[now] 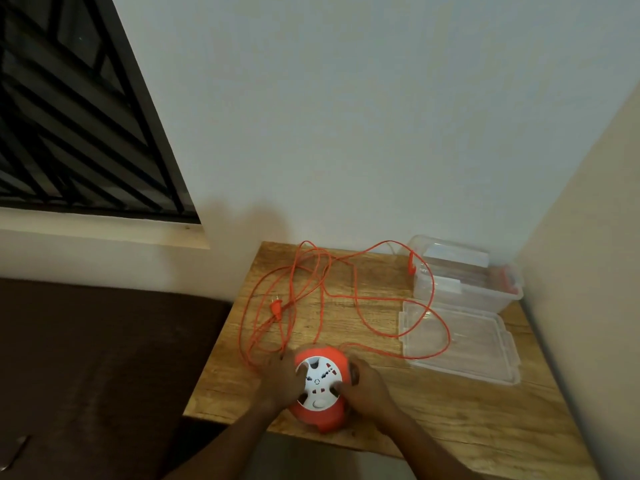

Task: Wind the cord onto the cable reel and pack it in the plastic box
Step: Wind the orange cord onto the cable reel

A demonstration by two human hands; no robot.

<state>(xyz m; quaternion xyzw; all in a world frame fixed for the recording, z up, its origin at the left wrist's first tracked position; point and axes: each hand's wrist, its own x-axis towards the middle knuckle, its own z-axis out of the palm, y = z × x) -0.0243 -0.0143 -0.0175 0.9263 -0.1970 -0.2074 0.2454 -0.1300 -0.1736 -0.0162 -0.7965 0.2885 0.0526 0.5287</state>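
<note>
Near the front edge of the wooden table (450, 420), the orange cable reel (320, 386) sits with its white socket face up, gripped from both sides: the left hand (282, 379) and the right hand (363, 384) curl their fingers around it, hiding its flanks. Most of the orange cord (360, 297) lies unwound in loose loops across the table, its plug (276, 308) at the left. One loop crosses the clear lid (464, 348), and the cord rises against the plastic box (471, 282) behind it; the box's contents are hard to make out.
</note>
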